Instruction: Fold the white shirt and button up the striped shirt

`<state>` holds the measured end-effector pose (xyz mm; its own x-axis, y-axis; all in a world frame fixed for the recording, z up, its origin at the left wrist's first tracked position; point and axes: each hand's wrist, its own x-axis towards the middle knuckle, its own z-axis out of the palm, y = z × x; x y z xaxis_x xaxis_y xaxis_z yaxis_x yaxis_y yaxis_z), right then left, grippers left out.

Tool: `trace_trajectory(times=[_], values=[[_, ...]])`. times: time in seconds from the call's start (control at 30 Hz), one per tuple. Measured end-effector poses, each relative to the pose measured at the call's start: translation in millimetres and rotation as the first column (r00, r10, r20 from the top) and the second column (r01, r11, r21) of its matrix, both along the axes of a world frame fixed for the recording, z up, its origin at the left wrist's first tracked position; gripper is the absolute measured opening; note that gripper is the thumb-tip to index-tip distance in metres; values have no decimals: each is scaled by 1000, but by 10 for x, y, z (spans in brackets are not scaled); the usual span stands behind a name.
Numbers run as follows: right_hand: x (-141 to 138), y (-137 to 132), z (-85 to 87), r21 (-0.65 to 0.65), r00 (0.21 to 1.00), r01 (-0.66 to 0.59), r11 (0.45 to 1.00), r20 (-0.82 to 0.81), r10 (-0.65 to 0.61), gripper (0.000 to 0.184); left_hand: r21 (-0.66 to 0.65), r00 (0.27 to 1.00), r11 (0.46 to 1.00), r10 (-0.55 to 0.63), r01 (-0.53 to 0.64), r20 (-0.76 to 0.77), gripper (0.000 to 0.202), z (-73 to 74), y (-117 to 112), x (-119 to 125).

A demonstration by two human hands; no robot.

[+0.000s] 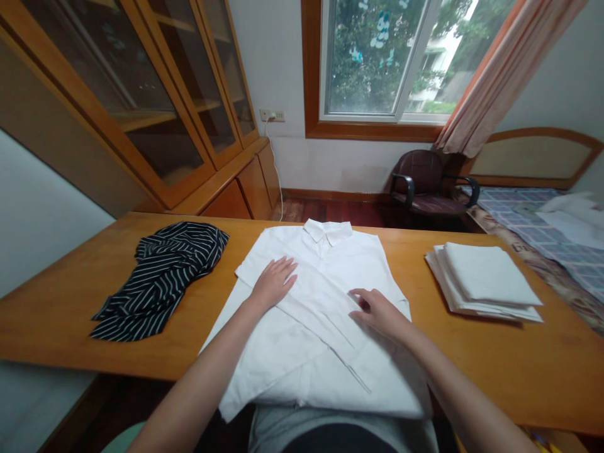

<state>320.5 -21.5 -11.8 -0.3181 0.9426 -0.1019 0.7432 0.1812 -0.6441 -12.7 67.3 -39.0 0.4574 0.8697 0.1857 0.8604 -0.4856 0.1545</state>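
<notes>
A white collared shirt (330,267) is spread over the table, its collar at the far edge and its lower part reaching past the near edge. One sleeve lies slanting across the front. My left hand (274,282) rests flat on the upper left of the shirt, fingers stretched out. Over the right side of the shirt is my right hand (372,309), its fingers bent and the thumb apart from the index finger, with nothing seen between them. Whether its fingertips touch the cloth I cannot tell.
On the wooden table (472,371), a black-and-white striped garment (165,277) lies crumpled at left. A stack of folded white cloth (486,277) sits at right. Beyond stand a glass-door cabinet (198,119), a chair (425,182) and a bed (538,220).
</notes>
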Motion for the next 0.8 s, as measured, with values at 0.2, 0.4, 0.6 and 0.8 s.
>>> trace_trajectory(times=[0.2,0.4,0.6,0.8], values=[[-4,8,179,-216,994,-29,976,-109,5,38,-38,994,995,90,-93,-62,52,-107,45,-26],[109,-25,150,-317,986,-90,944,-161,40,49,-43,973,976,208,-213,-98,60,-149,274,-123],[110,-8,112,-346,980,-104,932,-195,37,59,-36,949,952,297,-303,-108,62,-151,661,-214],[183,10,129,-406,969,-159,900,-237,64,63,-87,935,933,341,-349,-97,64,-115,922,-317]])
